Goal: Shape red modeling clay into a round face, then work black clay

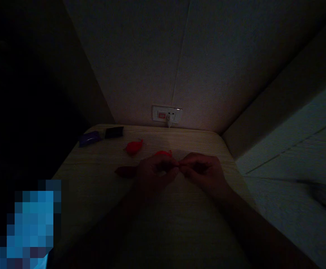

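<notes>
My left hand (154,172) and my right hand (206,172) meet fingertip to fingertip above the wooden table. Both are closed in a pinch at the same spot, and what sits between the fingertips is too dark and small to name. Just behind my left fingers, part of a bright red thing (163,153) shows; my hand hides the rest. A dark red pointed piece (125,172) sticks out to the left of my left hand. Farther back lies a small crumpled red bundle (134,147) with a twisted end.
On the table (191,138), at the back left, lie a purple packet (89,138) and a black packet (114,132). A wall socket (167,114) with a plug in it sits just behind the table's back edge. The light is very dim.
</notes>
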{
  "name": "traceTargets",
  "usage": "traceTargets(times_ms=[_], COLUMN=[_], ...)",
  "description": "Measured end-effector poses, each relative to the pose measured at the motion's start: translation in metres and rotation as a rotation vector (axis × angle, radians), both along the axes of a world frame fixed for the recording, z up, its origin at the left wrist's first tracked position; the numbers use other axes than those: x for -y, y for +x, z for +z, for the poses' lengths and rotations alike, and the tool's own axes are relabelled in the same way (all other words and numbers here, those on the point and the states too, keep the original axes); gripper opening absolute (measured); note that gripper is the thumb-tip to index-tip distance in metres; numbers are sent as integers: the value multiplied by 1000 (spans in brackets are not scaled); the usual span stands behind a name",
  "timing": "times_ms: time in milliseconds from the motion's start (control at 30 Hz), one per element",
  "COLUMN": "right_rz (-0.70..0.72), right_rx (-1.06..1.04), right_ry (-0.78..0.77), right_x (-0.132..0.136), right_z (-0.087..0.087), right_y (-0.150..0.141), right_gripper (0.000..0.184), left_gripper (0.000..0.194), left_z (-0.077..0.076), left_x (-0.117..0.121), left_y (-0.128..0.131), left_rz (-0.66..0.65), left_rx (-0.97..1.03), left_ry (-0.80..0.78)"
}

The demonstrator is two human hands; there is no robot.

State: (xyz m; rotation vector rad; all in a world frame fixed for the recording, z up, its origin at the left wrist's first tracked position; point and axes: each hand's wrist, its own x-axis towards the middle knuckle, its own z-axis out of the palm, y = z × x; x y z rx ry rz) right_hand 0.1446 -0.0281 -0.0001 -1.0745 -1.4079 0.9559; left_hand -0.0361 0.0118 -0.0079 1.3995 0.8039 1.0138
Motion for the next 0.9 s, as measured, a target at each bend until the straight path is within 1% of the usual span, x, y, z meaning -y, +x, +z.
traceTargets(times_ms=[167, 300, 400, 533, 700, 800, 900], right_rz=[-16, -56, -61, -74, -81, -113, -142], right_rx=[2, 39, 26, 18, 10, -2, 37], right_ry=[30, 27, 23, 12, 20, 16, 25], right_x=[-1, 0, 0, -1, -1, -1, -1], right_z=[0, -1, -1, 0, -1, -1, 0], right_y=[0, 0, -1, -1, 0, -1, -1], right_gripper=[6, 10, 11, 7, 9, 14, 11], left_gripper=[10, 9, 9, 10, 10, 10, 11], left_z=[-4, -7, -5, -1, 1, 1, 1], left_x=[0, 0, 0, 0, -2, -2, 0], left_y=[0, -1, -1, -2, -2, -2, -2], left_rz=[40, 49, 77, 76, 91, 124, 160], left_rx=[5, 7, -2, -24, -42, -46, -46], left_ry=[34, 61, 53, 61, 64, 54, 50])
